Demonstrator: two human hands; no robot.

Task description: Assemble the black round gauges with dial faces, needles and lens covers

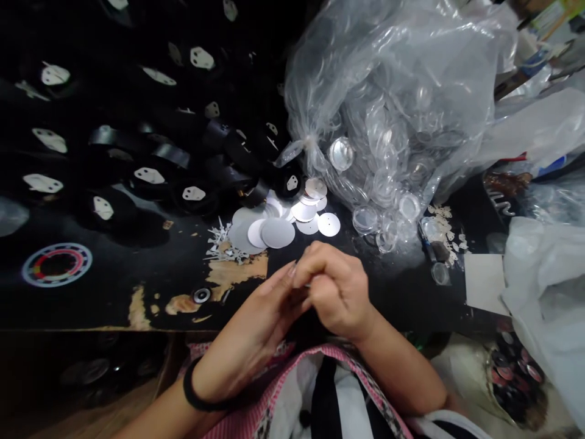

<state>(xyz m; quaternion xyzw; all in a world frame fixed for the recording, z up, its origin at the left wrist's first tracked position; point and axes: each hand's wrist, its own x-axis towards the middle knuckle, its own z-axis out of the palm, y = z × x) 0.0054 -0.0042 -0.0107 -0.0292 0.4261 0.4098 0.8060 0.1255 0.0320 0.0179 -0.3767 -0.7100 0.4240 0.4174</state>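
My left hand (272, 308), with a black band at the wrist, meets my right hand (338, 289) over the front edge of the black table (388, 292). The fingers of both hands are curled together around something small, mostly hidden between them. Just beyond the hands lie thin grey and white discs (278, 233), overlapping one another. Small white pointed pieces (222, 244) are heaped to the left of the discs. Clear round covers (365, 219) spill from a large plastic bag on the right of the discs.
Many black round parts with white plates (149, 175) fill the back left. A printed ring (57, 265) lies at the far left, a small metal ring (202, 296) near the front edge. The plastic bag (402, 67), a white card (485, 283) and small flat pieces (441, 222) occupy the right.
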